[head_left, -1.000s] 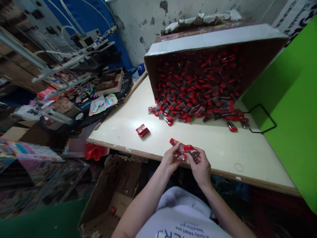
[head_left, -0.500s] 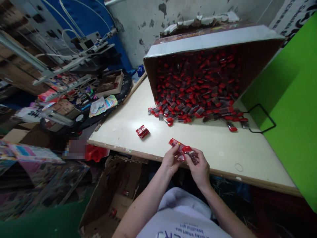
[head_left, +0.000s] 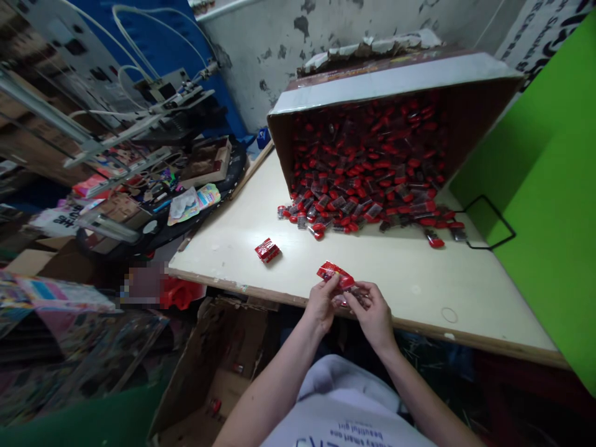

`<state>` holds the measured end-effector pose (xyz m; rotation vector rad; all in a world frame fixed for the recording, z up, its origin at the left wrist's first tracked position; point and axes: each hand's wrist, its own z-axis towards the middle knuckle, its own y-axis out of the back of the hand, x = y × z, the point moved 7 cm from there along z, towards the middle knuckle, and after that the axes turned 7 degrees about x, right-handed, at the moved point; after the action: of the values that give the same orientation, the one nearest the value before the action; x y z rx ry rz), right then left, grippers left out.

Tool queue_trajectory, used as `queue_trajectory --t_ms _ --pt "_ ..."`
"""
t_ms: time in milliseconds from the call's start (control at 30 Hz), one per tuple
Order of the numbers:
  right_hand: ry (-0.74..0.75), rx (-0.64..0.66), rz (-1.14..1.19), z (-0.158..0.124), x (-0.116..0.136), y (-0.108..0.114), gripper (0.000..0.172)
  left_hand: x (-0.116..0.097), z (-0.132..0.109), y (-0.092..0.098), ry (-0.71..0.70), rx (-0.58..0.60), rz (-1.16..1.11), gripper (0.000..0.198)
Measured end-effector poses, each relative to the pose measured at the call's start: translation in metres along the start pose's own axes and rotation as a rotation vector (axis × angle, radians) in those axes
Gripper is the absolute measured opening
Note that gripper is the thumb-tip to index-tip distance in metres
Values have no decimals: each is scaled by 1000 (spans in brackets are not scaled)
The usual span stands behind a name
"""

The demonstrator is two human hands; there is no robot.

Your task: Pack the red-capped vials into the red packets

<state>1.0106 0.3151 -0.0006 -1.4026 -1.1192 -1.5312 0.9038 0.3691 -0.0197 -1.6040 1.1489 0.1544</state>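
Just above the table's front edge, my left hand (head_left: 322, 304) pinches a red printed plastic packet (head_left: 328, 270) between thumb and fingers. My right hand (head_left: 374, 313) is closed on a small red-capped clear container (head_left: 346, 283), held up against the packet. Fingers cover much of both, so I cannot tell whether the container is inside the packet. To the left, a small stack of red packets (head_left: 267, 250) lies on the white table (head_left: 223, 248). Beyond my hands, a tipped cardboard box (head_left: 395, 77) spills many red-capped containers (head_left: 354, 205) onto the tabletop.
A black wire stand (head_left: 500, 223) sits by the green panel (head_left: 549, 186) at right. Below the table's left front is an open cardboard carton (head_left: 186, 372) with a few red pieces. A machine with hoses (head_left: 162, 93) stands back left. A rubber band (head_left: 449, 315) lies front right.
The red-capped container has moved slightly left and down against the packet, and my right fingers have shifted with it. My left hand keeps its hold. The camera view has shifted slightly.
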Motion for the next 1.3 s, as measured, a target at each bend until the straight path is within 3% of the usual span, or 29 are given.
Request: queue_trajectory --t_ms 367,567,767,1000,1167,1300 --pt "53 11 -52 0 2 1 34 -5 -1 0 -9 -17 131 40" --pt "-119 134 253 1 -10 -9 36 -8 -4 -6 -1 63 160 40" --pt "48 20 -97 0 2 0 34 -5 -2 3 -14 -43 173 42" --pt "-210 139 391 3 -21 -15 37 1 -5 -1 39 17 148 41" --pt "-205 75 371 6 -25 -16 38 3 -5 2 49 -26 102 41" --pt "-102 236 307 8 -15 -15 39 -5 -2 9 34 -85 58 39"
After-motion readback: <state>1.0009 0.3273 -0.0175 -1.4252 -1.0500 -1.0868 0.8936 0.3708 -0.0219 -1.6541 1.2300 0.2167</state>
